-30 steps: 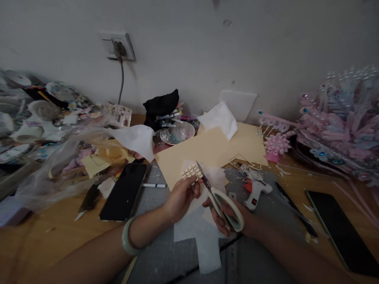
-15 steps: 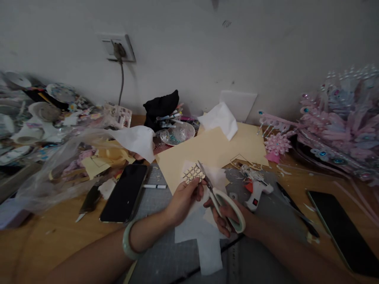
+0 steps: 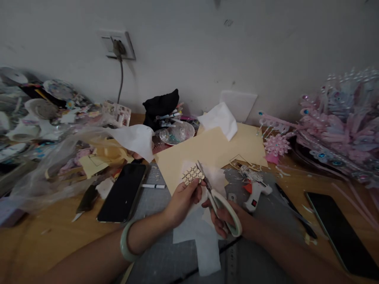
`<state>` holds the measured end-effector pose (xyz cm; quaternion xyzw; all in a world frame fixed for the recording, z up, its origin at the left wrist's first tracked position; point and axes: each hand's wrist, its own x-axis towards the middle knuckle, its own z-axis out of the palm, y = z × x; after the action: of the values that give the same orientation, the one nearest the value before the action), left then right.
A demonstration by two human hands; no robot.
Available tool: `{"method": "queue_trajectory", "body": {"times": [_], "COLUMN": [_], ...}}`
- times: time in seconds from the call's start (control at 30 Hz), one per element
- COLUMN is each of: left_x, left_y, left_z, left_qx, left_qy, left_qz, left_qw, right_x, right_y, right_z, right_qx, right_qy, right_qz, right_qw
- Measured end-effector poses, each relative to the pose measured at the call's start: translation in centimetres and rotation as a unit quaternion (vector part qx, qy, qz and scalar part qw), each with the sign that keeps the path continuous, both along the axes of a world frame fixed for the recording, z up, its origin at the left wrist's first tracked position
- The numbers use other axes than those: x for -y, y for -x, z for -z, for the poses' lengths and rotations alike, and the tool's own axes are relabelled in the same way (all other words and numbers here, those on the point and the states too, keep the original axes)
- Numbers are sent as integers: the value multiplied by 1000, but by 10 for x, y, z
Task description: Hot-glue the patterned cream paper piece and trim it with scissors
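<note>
While one cream patterned piece (image 3: 192,174) projects just beyond the left hand (image 3: 185,199), pinched by thumb and fingers, its long axis seems roughly crosswise. The right hand (image 3: 219,225) grips one pair of scissors (image 3: 215,195), blades slanting forward-left to the piece's right edge. Two phones flank the hands: left phone (image 3: 122,193), right phone (image 3: 340,232). One glue gun (image 3: 256,195) lies right of the scissors.

Wall socket (image 3: 107,42) with grey plug (image 3: 119,48)
</note>
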<state>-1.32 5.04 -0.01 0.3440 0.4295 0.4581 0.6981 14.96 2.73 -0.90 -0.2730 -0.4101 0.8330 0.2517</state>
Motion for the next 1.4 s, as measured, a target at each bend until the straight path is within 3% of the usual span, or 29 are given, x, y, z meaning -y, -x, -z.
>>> {"method": "queue_trajectory", "body": {"times": [0.53, 0.87, 1.4], "left_x": [-3, -4, 0], "left_y": [2, 3, 3], "left_z": [0, -3, -4], "left_qx": [-25, -32, -84], "left_qy": [-4, 11, -26], "left_qz": [-8, -30, 17], "left_qw": [1000, 999, 996], "right_x": [1, -1, -1], "right_y": [0, -3, -5], "right_z": [7, 2, 5], "right_qx": [-35, -53, -69], "right_qy": [13, -2, -2], "right_qz": [-5, 32, -6], "right_qw": [999, 998, 998]}}
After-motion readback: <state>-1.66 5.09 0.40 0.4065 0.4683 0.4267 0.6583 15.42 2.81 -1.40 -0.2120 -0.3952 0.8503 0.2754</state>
